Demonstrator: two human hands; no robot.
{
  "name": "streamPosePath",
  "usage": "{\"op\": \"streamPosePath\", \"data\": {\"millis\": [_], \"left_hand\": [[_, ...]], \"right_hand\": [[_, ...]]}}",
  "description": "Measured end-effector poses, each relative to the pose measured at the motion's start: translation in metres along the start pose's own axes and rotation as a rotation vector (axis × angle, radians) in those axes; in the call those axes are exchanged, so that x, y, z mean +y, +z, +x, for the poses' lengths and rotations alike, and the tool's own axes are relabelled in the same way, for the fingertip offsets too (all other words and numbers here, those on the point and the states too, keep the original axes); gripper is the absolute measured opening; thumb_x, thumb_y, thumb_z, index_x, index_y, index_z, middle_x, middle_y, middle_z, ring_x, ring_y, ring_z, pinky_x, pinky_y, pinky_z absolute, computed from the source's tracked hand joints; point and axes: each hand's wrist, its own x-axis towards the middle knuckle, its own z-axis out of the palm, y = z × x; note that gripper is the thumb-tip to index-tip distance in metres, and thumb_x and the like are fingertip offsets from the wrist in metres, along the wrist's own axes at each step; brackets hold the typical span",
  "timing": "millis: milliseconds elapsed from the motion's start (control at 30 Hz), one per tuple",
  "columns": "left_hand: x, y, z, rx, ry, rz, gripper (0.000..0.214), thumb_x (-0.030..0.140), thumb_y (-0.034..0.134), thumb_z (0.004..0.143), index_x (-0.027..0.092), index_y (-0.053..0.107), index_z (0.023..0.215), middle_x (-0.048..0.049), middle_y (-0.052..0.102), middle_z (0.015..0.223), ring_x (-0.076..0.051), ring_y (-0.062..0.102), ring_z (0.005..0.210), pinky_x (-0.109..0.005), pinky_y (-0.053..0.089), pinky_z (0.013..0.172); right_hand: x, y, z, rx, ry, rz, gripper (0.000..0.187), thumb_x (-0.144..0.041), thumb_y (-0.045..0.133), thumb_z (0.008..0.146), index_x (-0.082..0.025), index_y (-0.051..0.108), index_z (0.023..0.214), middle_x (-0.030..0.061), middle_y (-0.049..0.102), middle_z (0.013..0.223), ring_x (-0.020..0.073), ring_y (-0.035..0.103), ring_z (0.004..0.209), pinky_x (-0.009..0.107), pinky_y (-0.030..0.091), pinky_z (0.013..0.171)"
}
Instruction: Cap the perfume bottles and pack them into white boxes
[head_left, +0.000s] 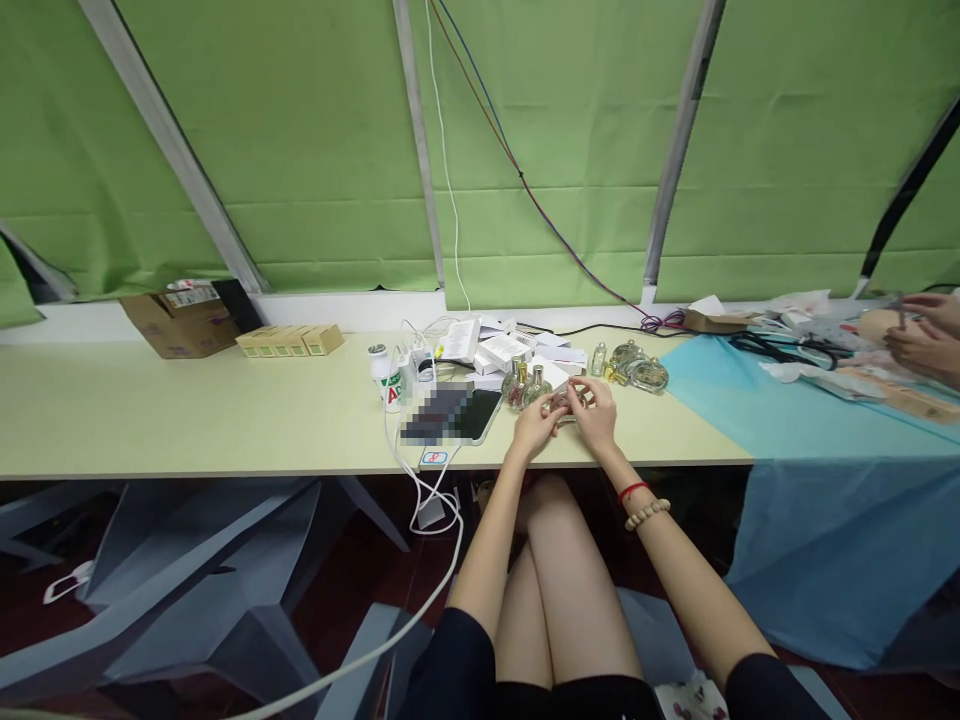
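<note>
Near the table's front edge, my left hand [535,428] and my right hand [597,418] are closed around a small glass perfume bottle [561,405]. My left fingers grip its near left side, while my right fingertips pinch at its top. The fingers cover much of the bottle. Just left of it, glass perfume bottles [538,388] with gold-coloured necks stand upright. Beyond my right hand is a slim clear bottle [599,359]. Several rounded glass bottles [649,375] are grouped to its right, some apparently lying down.
Left of my hands lie a dark-screened tablet [478,412], white cables [416,480] and a white can [377,365]. White boxes and papers [506,350] are piled behind. Yellow boxes [289,341] and a cardboard carton [180,325] stand far left. Another person's hands [930,335] work at right over blue cloth [712,385].
</note>
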Motion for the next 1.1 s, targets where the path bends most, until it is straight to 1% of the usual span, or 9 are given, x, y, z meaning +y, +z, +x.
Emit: {"op": "streamPosePath", "data": {"millis": [133,233,333,433,533,667,733,967,1100], "left_hand": [[-0.0014,0.0000,-0.0006,0.002,0.007,-0.018,0.046,0.047,0.054,0.080,0.020,0.058,0.116,0.0034,0.060,0.054,-0.014,0.061,0.061,-0.023,0.041,0.061],[-0.0016,-0.0002,-0.0008,0.000,0.016,-0.012,0.045,0.048,0.053,0.080,0.020,0.059,0.114,0.0031,0.061,0.054,-0.014,0.062,0.062,-0.023,0.041,0.060],[-0.0016,-0.0002,-0.0002,0.003,0.012,0.006,0.047,0.047,0.054,0.080,0.019,0.058,0.117,0.0030,0.061,0.054,-0.015,0.062,0.062,-0.024,0.042,0.063],[-0.0012,-0.0002,0.0010,0.006,0.004,0.007,0.049,0.046,0.054,0.080,0.018,0.056,0.120,0.0029,0.061,0.054,-0.015,0.062,0.063,-0.025,0.042,0.064],[0.0007,-0.0007,0.0012,0.003,0.007,0.019,0.049,0.047,0.054,0.080,0.018,0.057,0.119,0.0027,0.060,0.053,-0.015,0.062,0.063,-0.024,0.041,0.063],[0.0051,-0.0020,-0.0010,0.001,0.007,0.034,0.048,0.047,0.053,0.080,0.018,0.057,0.118,0.0030,0.061,0.053,-0.016,0.063,0.066,-0.025,0.042,0.066],[0.0067,-0.0025,-0.0021,0.003,0.011,0.037,0.047,0.047,0.053,0.081,0.018,0.057,0.118,0.0031,0.061,0.054,-0.016,0.063,0.067,-0.026,0.042,0.068],[0.0042,-0.0008,-0.0011,-0.003,0.011,0.033,0.046,0.046,0.052,0.082,0.019,0.057,0.119,0.0032,0.061,0.054,-0.015,0.063,0.066,-0.025,0.043,0.067],[0.0018,0.0006,0.0001,-0.009,0.014,0.014,0.046,0.047,0.052,0.081,0.020,0.056,0.118,0.0035,0.061,0.054,-0.015,0.062,0.064,-0.025,0.042,0.064]], "right_hand": [[-0.0038,-0.0011,-0.0012,0.000,0.061,0.030,0.034,-0.039,0.056,0.080,-0.019,0.059,0.107,0.0084,0.066,0.098,0.0173,0.059,0.077,0.029,0.047,0.062],[-0.0062,-0.0024,-0.0010,0.012,0.067,0.034,0.036,-0.038,0.055,0.081,-0.019,0.058,0.112,0.0079,0.067,0.095,0.0184,0.059,0.081,0.030,0.046,0.064],[-0.0076,-0.0033,-0.0005,0.033,0.060,0.049,0.035,-0.037,0.054,0.083,-0.020,0.059,0.113,0.0080,0.069,0.095,0.0193,0.060,0.087,0.030,0.046,0.067],[-0.0073,-0.0032,-0.0001,0.053,0.071,0.071,0.035,-0.037,0.056,0.081,-0.019,0.061,0.111,0.0079,0.069,0.093,0.0184,0.061,0.084,0.030,0.046,0.066],[-0.0058,-0.0029,0.0003,0.062,0.074,0.063,0.033,-0.038,0.057,0.081,-0.019,0.063,0.107,0.0073,0.069,0.093,0.0167,0.059,0.077,0.029,0.046,0.063],[-0.0038,-0.0031,0.0010,0.049,0.003,0.030,0.024,-0.037,0.056,0.082,-0.020,0.069,0.094,0.0070,0.069,0.090,0.0175,0.056,0.075,0.029,0.046,0.061],[-0.0031,-0.0032,0.0011,0.036,-0.018,0.018,0.023,-0.036,0.056,0.082,-0.020,0.069,0.090,0.0070,0.069,0.091,0.0182,0.056,0.077,0.030,0.046,0.062],[-0.0016,-0.0029,0.0005,-0.008,0.082,0.055,0.026,-0.038,0.057,0.081,-0.019,0.068,0.095,0.0079,0.067,0.096,0.0169,0.058,0.077,0.028,0.047,0.060],[-0.0035,-0.0037,0.0013,-0.016,0.071,0.053,0.025,-0.037,0.055,0.082,-0.018,0.067,0.093,0.0082,0.067,0.095,0.0166,0.058,0.077,0.027,0.046,0.058]]}}
